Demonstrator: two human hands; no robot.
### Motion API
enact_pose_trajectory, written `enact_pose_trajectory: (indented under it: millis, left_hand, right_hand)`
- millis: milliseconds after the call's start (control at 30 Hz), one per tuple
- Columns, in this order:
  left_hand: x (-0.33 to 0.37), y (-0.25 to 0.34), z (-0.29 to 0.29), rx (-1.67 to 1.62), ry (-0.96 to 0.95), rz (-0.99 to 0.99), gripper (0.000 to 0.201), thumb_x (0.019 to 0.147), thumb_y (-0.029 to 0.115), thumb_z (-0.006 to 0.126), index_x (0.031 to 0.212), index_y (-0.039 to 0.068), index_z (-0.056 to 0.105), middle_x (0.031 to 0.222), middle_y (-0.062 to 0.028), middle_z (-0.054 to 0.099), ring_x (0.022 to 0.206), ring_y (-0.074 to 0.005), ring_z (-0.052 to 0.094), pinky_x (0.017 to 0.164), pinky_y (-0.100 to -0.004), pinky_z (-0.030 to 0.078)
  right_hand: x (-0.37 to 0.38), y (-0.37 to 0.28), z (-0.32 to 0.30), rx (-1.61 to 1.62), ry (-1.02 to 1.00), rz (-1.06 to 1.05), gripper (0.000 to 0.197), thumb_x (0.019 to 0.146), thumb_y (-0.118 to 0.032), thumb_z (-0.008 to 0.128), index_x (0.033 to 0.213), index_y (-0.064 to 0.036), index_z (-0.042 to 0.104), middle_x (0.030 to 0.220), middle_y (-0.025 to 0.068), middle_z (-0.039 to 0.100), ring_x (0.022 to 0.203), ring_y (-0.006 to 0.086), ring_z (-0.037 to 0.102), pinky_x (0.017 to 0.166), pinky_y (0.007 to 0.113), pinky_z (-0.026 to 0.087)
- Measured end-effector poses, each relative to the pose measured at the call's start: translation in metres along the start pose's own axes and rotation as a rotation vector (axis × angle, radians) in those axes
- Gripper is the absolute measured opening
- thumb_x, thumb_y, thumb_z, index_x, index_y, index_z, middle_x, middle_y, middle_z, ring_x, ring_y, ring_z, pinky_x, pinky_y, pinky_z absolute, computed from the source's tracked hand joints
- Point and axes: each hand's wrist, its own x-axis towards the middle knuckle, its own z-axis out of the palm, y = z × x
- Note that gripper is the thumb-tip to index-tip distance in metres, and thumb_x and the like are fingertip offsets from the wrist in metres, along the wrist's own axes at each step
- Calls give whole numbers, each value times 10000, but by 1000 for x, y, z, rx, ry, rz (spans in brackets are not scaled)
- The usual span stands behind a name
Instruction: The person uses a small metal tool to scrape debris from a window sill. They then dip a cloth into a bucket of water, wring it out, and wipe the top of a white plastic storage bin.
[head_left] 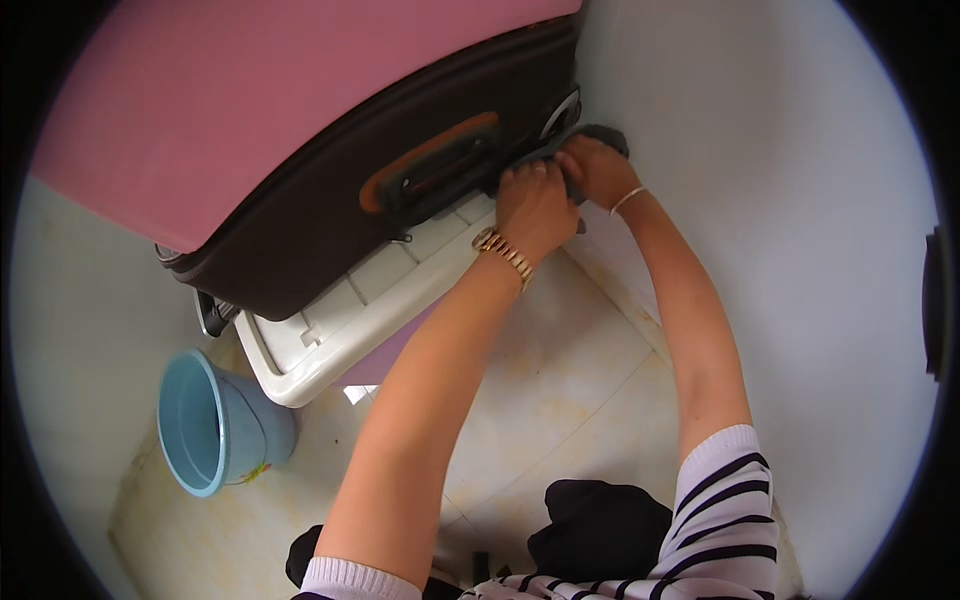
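Both my arms reach far forward to the right end of a dark brown suitcase (330, 200). It lies on its side on the white lid (330, 345) of a storage box. A dark grey cloth-like thing (608, 133) is bunched against the suitcase's corner, next to the wall. My left hand (537, 207), with a gold watch at its wrist, is closed on its near part, knuckles up. Just beyond, my right hand (598, 172) has its fingers bent into the same grey bundle. The fingertips of both hands are partly hidden. The suitcase's side handle (440, 172) is left of my hands.
A large pink surface (300, 80) covers the suitcase's top. A light blue bucket (245, 430) stands on the tiled floor at the lower left. Pale walls (800, 250) close in on the right and left. A dark object (937, 300) shows at the right rim.
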Motion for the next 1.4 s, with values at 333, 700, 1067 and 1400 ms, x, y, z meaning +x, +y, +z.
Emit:
enact_pose_trajectory:
  millis: [333,700,1067,1400]
  left_hand:
    - [-30,-7,-16,208,91,88,250,749,196,631,944,41,607,885,-110,646,865,-262,606,796,-399,432]
    - [-172,-77,-141,250,-170,69,430,717,124,599,1129,5,570,1073,-155,620,931,-277,602,853,-386,442]
    - [-129,-57,-107,147,-102,83,512,769,134,551,1256,-21,511,1189,-169,574,1035,-322,537,913,-428,410]
    - [-12,-10,9,479,138,315,400,831,128,527,1208,-1,570,1121,-111,598,969,-234,559,870,-345,427]
  right_hand:
    - [-6,-32,4,26,80,-71,223,879,-196,533,805,-24,655,868,125,651,847,326,620,798,436,493]
    - [-14,-213,34,114,62,-284,236,839,-254,577,897,-56,691,860,90,657,847,269,632,798,390,495]
    - [-12,-140,27,183,70,-214,193,805,-236,634,925,-97,692,909,58,673,903,248,626,845,377,491]
    - [-43,-34,25,43,272,203,282,908,-162,516,1135,-2,564,1184,169,575,1177,351,492,969,420,423]
